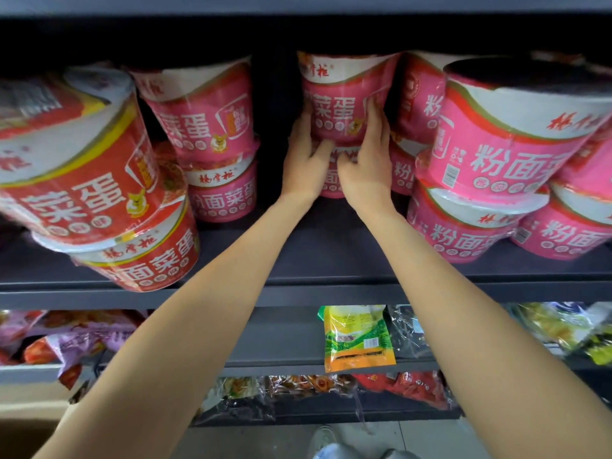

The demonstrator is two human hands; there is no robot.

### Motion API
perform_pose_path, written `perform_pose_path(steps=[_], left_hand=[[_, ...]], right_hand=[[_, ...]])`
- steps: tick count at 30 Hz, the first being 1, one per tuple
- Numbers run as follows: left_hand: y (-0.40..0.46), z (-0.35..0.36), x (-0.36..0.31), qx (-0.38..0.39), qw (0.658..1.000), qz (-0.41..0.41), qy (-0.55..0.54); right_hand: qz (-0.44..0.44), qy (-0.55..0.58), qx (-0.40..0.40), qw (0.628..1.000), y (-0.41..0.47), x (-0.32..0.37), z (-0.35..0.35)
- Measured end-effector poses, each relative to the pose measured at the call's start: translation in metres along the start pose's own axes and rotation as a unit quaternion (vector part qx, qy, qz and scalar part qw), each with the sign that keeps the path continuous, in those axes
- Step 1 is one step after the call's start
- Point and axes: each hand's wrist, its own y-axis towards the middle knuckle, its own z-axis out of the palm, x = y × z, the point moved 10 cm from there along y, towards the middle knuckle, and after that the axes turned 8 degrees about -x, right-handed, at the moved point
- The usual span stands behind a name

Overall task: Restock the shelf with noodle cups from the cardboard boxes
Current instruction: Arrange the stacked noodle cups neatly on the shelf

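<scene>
Deep on the dark shelf (331,256), a pink noodle cup (342,94) stands on top of another pink cup (331,180). My left hand (303,157) grips the upper cup's left side. My right hand (367,154) grips its right side. Both thumbs curl in under its base, over the lower cup's lid. My hands hide most of the lower cup. A corner of a cardboard box (23,429) shows at the bottom left.
Red cups (82,160) are stacked, tilted, at the shelf's front left. One pink stack (205,127) stands behind them, and more pink cups (510,144) crowd the right. Bare shelf lies under my forearms. The lower shelves hold snack bags and a green-yellow packet (357,336).
</scene>
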Motion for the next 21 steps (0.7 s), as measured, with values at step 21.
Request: perform_pose_path(steps=[21], left_hand=[[-0.005,-0.014,0.002,-0.086,0.988,0.125,0.040]], right_hand=[[0.052,0.107,-0.026,0.992,0.009,-0.016,-0.003]])
